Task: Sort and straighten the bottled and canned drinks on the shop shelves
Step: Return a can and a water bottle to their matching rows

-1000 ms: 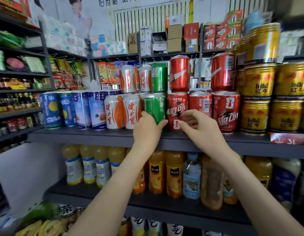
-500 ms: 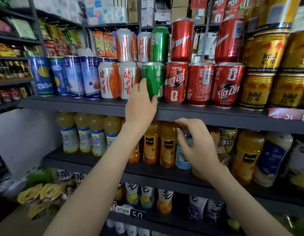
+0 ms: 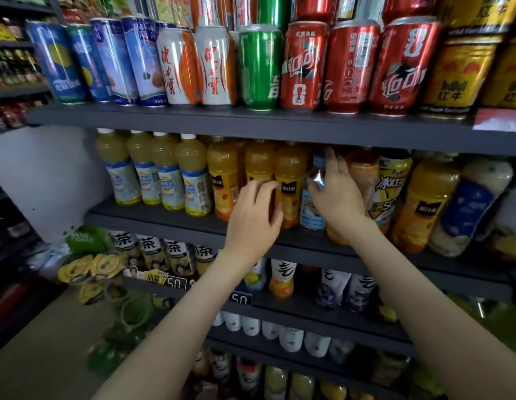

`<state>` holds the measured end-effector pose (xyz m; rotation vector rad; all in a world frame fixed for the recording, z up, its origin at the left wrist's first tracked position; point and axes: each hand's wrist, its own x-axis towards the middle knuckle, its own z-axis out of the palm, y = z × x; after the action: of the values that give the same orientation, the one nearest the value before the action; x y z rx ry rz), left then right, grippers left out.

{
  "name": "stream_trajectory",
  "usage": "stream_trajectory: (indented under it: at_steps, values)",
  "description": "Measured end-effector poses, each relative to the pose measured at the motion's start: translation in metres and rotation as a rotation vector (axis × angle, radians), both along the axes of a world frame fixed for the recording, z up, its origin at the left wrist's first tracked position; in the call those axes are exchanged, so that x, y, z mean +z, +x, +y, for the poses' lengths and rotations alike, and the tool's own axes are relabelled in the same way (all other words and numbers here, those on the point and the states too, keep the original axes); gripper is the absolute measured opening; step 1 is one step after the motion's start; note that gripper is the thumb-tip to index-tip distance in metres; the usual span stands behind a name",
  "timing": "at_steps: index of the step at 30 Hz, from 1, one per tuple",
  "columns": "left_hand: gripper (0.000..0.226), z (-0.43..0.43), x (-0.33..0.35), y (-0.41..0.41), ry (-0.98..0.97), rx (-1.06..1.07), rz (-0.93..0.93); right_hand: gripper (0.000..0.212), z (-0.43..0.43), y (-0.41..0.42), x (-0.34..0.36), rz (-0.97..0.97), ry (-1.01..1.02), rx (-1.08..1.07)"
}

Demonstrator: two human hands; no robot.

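On the middle shelf (image 3: pixel 153 220) a small clear water bottle (image 3: pixel 311 215) with a blue label stands among orange juice bottles (image 3: pixel 222 180). My right hand (image 3: pixel 337 197) holds the water bottle from its right side, thumb across the front and fingers up by the neck. Just left of it, my left hand (image 3: pixel 252 217) hovers with loosely curled fingers in front of the orange juice bottles and holds nothing. Pale yellow juice bottles (image 3: pixel 167 180) stand in a row further left.
The top shelf (image 3: pixel 251 125) carries blue, white, green (image 3: pixel 259 67), red (image 3: pixel 303 64) and gold cans (image 3: pixel 450 73). Right of my hands an iced tea bottle (image 3: pixel 391 183) stands beside a leaning orange bottle (image 3: pixel 418 206) and white bottle (image 3: pixel 467 209). Lower shelves hold more bottles.
Both hands dropped from the can shelf to the bottle shelf. My right hand has closed around the water bottle. My left hand left the green can and came down beside it. The view tilted down.
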<state>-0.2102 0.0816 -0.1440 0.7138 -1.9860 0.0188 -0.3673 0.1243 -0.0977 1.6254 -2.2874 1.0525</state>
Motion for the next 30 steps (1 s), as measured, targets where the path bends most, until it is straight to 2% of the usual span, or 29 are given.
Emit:
stream_trajectory:
  at_steps: [4,8,10,14,18,22,26,30]
  values:
    - [0.032,-0.003,-0.006,-0.002,0.094,-0.006,-0.074,0.066,-0.012,0.000,0.010,-0.008,0.094,-0.058]
    - [0.034,-0.005,-0.010,-0.007,0.181,-0.052,-0.094,0.051,-0.008,0.003,0.012,0.011,0.010,-0.080]
    - [0.039,-0.005,-0.012,-0.013,0.246,-0.078,-0.108,0.050,-0.004,0.004,0.010,0.023,-0.033,-0.066]
    - [0.058,-0.008,-0.010,-0.034,0.491,-0.133,-0.115,0.055,-0.007,0.008,0.015,0.005,0.006,-0.081]
    - [0.071,-0.005,-0.007,-0.048,0.693,-0.274,-0.010,0.046,0.001,0.010,0.015,0.041,0.014,-0.026]
    - [0.067,-0.001,-0.016,-0.053,0.706,-0.420,0.017,0.040,0.032,0.003,0.002,0.057,-0.139,0.131]
    - [0.058,0.021,-0.009,-0.051,0.702,-0.468,0.085,0.039,0.066,-0.007,0.003,0.048,-0.217,0.214]
    - [0.053,0.060,-0.006,-0.059,0.742,-0.496,0.160,0.051,0.104,-0.020,0.006,-0.145,-0.203,0.164]
